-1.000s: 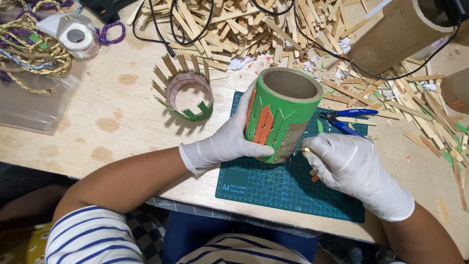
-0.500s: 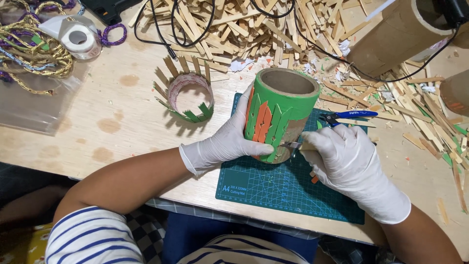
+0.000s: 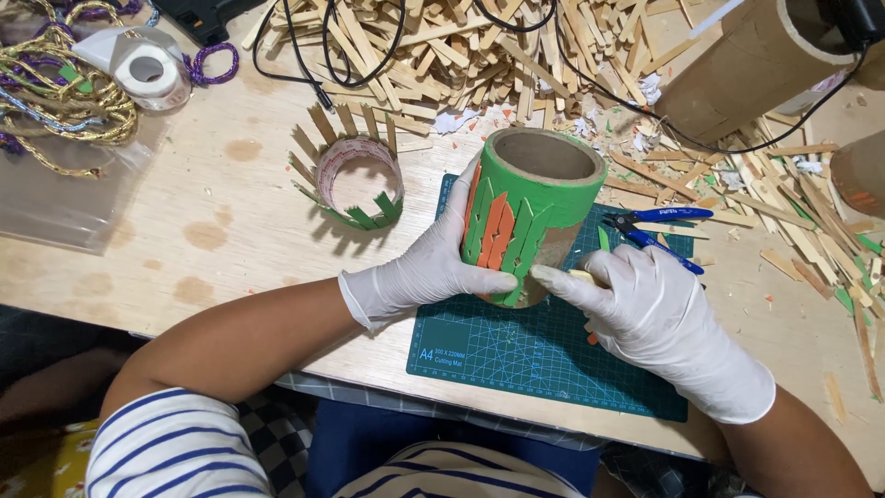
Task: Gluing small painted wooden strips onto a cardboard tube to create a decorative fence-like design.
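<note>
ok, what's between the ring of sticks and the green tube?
Head view: bare wooden tabletop, then the cutting mat's edge. The left hand grips the green tube below that gap.

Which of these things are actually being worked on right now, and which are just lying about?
In use:
left hand
right hand
green tube
cutting mat

Lying about:
blue pliers
stick pile
stick ring
tape roll
gold cord

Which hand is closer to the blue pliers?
The right hand. It sits just below the blue pliers, almost touching them. The left hand is farther away, on the other side of the green tube, holding it.
</note>
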